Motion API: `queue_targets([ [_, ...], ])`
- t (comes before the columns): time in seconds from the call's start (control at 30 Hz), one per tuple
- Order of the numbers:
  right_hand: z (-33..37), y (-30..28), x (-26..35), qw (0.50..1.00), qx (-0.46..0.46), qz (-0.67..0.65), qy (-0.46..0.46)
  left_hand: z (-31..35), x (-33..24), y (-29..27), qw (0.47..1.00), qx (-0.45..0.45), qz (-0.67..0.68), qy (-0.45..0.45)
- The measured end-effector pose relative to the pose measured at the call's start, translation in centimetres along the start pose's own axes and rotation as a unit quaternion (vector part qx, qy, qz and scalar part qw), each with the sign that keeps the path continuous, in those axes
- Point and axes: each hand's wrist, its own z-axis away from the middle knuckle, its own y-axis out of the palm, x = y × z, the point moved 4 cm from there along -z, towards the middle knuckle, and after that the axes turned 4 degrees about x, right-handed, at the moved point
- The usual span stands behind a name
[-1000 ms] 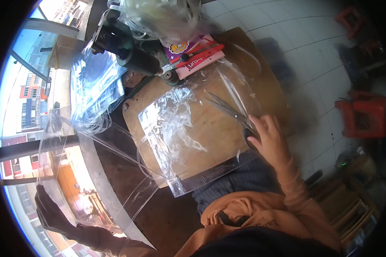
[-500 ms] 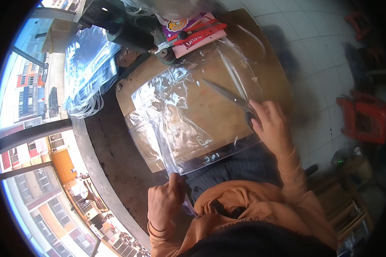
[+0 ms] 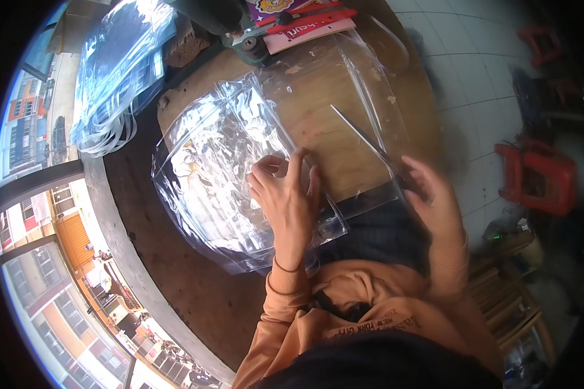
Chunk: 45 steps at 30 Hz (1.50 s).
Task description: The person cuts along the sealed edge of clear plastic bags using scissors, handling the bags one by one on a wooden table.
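A stack of clear plastic bags (image 3: 217, 162) lies on a wooden board (image 3: 334, 139) across my lap. My left hand (image 3: 285, 198) rests flat on the near right part of the bags, fingers spread and pressing down. My right hand (image 3: 428, 194) sits at the board's right edge, shut on a thin metal blade or rod (image 3: 363, 139) that slants up and left over the board. A single clear bag (image 3: 370, 84) lies under that tool.
A pile of more clear plastic (image 3: 117, 65) sits at the upper left on a concrete ledge (image 3: 130, 259). A pink and red packet (image 3: 305, 23) lies at the board's far end. A red plastic stool (image 3: 538, 178) stands on the tiled floor at right.
My left hand came in from far out at the lower left and now presses on the bags. The right hand has kept the tool at the board's right edge.
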Motion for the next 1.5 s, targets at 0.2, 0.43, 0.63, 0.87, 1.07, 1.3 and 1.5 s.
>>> queue_targets([
  [0.2,0.8,0.8,0.0,0.993,-0.009,-0.115,0.033,-0.6,1.4,1.0,0.988,0.045,0.142,-0.025],
  [0.43,1.5,2.6,1.1,0.965,0.047,-0.243,0.084,0.3,2.8,-0.8,0.917,0.077,0.365,-0.141],
  [0.63,2.4,6.2,3.0,0.85,0.215,-0.463,0.13,1.8,0.4,-6.0,0.932,0.033,0.357,-0.052],
  [0.87,3.7,7.6,5.3,0.784,0.281,-0.521,0.187,2.1,-0.5,-8.6,0.918,0.077,0.386,-0.054],
  [1.07,3.9,7.4,5.5,0.818,0.32,-0.465,0.109,2.2,-0.8,-8.5,0.923,0.044,0.383,-0.017],
  [1.3,3.3,7.6,5.7,0.842,0.309,-0.434,0.087,2.9,-0.7,-8.7,0.907,0.075,0.412,-0.046],
  [1.5,2.5,7.9,6.3,0.852,0.29,-0.433,0.042,2.9,-0.8,-9.0,0.915,0.096,0.392,-0.018],
])
